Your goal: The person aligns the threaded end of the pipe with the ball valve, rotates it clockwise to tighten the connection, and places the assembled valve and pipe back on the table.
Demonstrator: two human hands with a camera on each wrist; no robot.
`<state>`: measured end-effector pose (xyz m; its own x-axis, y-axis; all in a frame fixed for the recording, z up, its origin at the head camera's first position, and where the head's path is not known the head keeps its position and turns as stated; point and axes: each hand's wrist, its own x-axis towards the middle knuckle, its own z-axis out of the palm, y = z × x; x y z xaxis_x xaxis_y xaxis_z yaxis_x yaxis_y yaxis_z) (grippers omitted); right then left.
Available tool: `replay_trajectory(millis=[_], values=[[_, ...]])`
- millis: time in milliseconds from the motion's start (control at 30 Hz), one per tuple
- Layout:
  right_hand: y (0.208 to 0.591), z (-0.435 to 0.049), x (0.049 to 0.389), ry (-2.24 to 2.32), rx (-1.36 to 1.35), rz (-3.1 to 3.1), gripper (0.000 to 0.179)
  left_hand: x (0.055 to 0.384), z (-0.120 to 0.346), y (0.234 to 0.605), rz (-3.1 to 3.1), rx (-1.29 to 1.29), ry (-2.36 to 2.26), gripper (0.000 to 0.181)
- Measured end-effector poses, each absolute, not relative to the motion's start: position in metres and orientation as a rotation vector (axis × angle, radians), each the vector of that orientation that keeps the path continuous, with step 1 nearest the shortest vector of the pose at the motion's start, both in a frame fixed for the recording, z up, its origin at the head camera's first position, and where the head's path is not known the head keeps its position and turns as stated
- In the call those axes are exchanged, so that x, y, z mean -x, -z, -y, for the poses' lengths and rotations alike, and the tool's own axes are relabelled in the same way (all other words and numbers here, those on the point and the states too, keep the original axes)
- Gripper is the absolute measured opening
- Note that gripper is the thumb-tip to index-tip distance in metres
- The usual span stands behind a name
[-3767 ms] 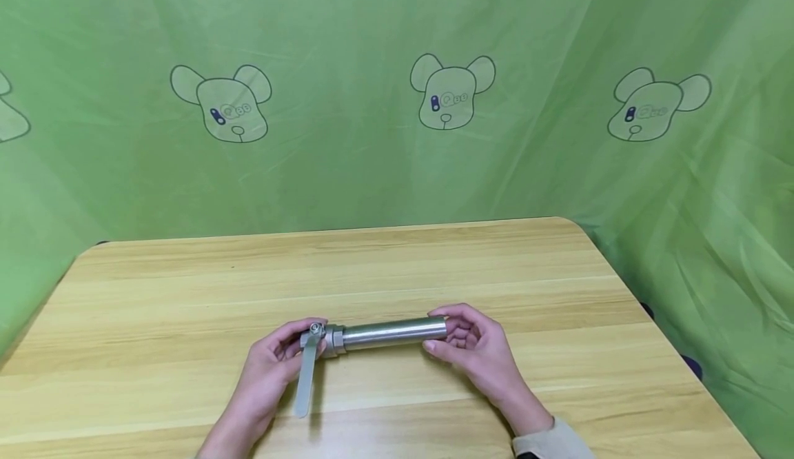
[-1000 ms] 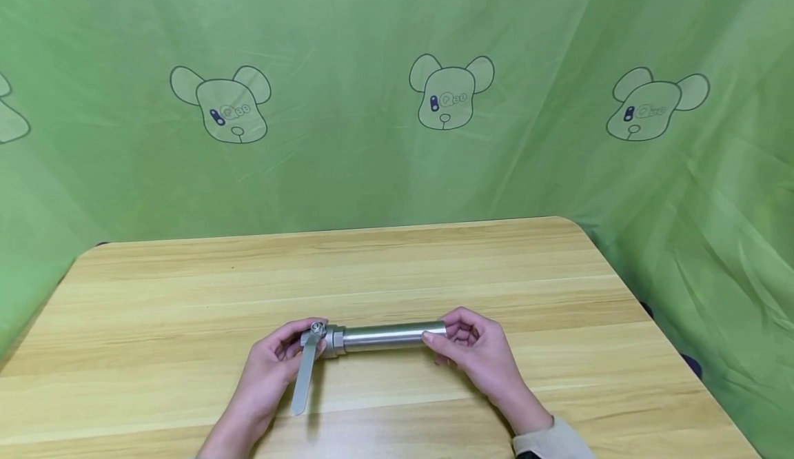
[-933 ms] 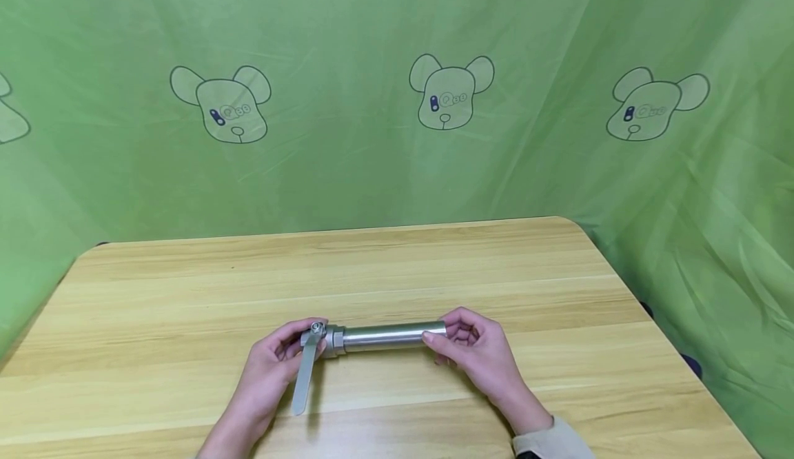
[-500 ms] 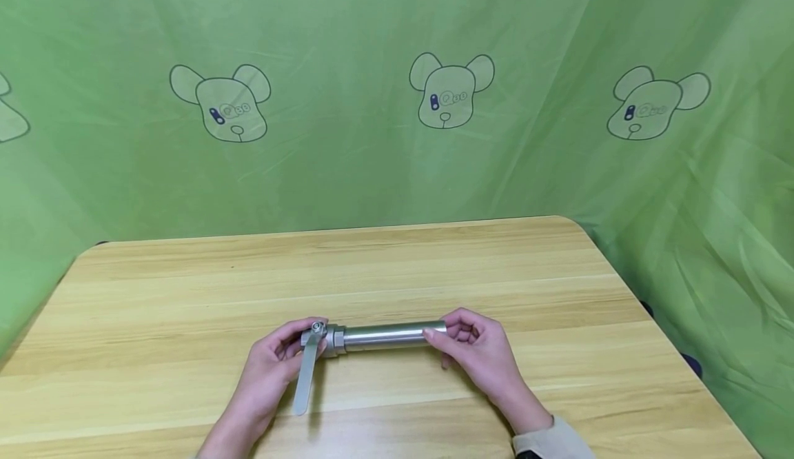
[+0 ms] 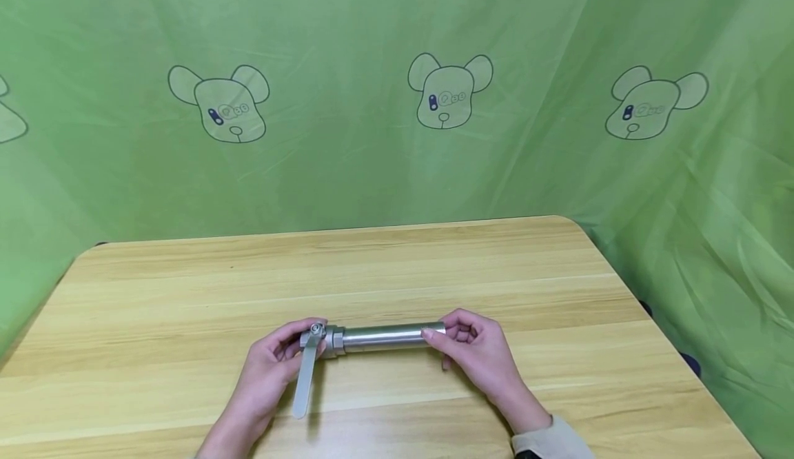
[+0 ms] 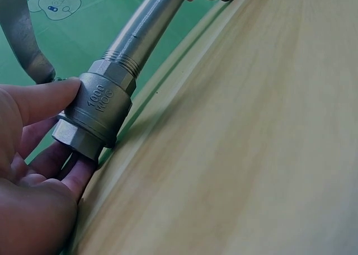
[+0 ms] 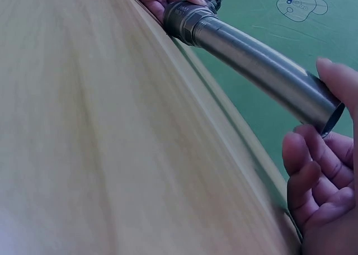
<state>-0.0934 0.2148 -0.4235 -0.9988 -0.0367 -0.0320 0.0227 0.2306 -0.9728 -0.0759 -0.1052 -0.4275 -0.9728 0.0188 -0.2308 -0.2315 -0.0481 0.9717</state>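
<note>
My left hand (image 5: 267, 366) grips a steel ball valve (image 6: 103, 107), thumb on the body marked 1000 WOG and fingers around its open hex end. From the valve a flat lever handle (image 5: 304, 383) points toward me. A smooth steel pipe (image 5: 384, 336) runs out of the valve's other end; several thread turns (image 6: 120, 60) show at the joint. At the pipe's free end my right hand (image 5: 480, 355) pinches it, thumb on the near side and fingers curled behind and below. In the right wrist view, the pipe's open mouth (image 7: 334, 119) faces this hand.
A wood-grain table (image 5: 186, 307) lies under both hands. Green cloth (image 5: 347, 169) printed with bear heads hangs behind the table and along its sides. A light sleeve cuff (image 5: 548, 440) covers the right wrist.
Compared with the oldest frame, the right thumb has moved up on the pipe and the right fingers now lie lower behind it. The left hand and valve stay nearly still.
</note>
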Motion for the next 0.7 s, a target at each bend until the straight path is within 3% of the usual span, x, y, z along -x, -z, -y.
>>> replay_trajectory(millis=[233,700], values=[[0.4271,-0.2186,0.0929,1.983,0.218,-2.422,0.044,0.0753,0.1054,0.4286,-2.041,0.234,-2.150,0.049],[0.4249,-0.2180,0.0916,2.003,0.192,-2.353,0.037,0.0755,0.1050,0.4284,-2.052,0.234,-2.146,0.049]])
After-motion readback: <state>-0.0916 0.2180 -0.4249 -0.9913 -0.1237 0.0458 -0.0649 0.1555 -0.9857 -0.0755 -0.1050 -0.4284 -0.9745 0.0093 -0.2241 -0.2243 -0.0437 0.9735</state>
